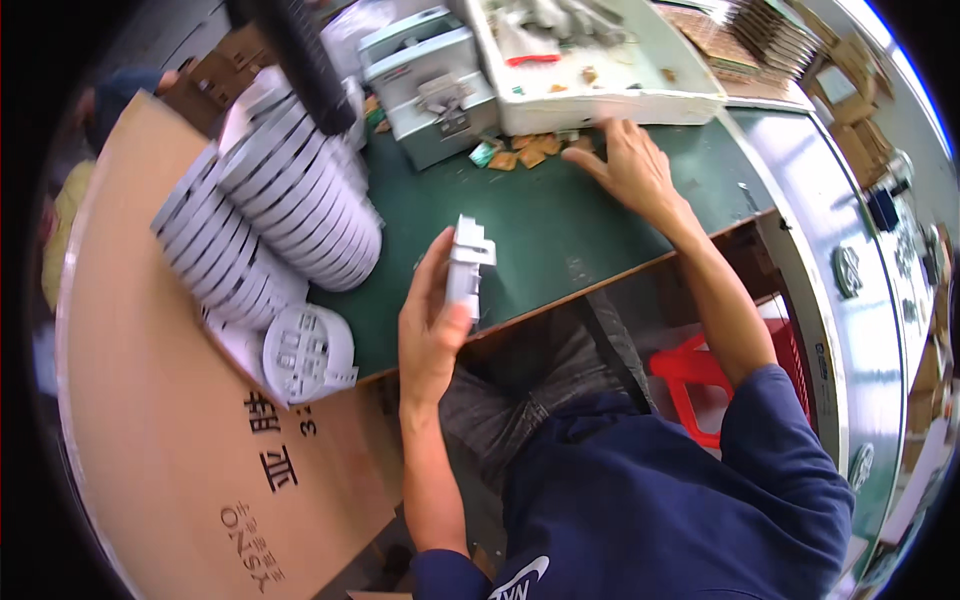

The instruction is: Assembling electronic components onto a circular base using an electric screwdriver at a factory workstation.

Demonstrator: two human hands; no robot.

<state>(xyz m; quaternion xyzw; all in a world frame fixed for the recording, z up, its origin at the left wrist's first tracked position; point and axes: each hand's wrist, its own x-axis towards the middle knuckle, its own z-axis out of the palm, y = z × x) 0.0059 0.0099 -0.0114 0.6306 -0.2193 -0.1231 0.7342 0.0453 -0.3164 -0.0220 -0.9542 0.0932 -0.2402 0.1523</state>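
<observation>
Bench assembly seen from above. At the centre of the frame, the left hand grips a white plastic part, thumb on its near side and fingers behind it; the part stands roughly upright above the front edge of the green worktop, its stepped upper end rising past the fingertips. At upper right of centre, the right hand is spread, back to the viewer, its thumb well apart from the fingers. The thumb lies just beside small orange-brown pieces scattered on the worktop, while the fingertips are near the front wall of a white tray; whether they touch it cannot be told. Inside the tray, at the top of the frame, are a red item and greyish pieces. A grey box-shaped device stands left of the tray. Nested pale covers form leaning stacks at left, with a cover bearing cut-outs facing the viewer at their lower end. Brown cardboard fills the lower left; a red stool shows below the worktop at right, and stacked brown boards occupy the upper right.
</observation>
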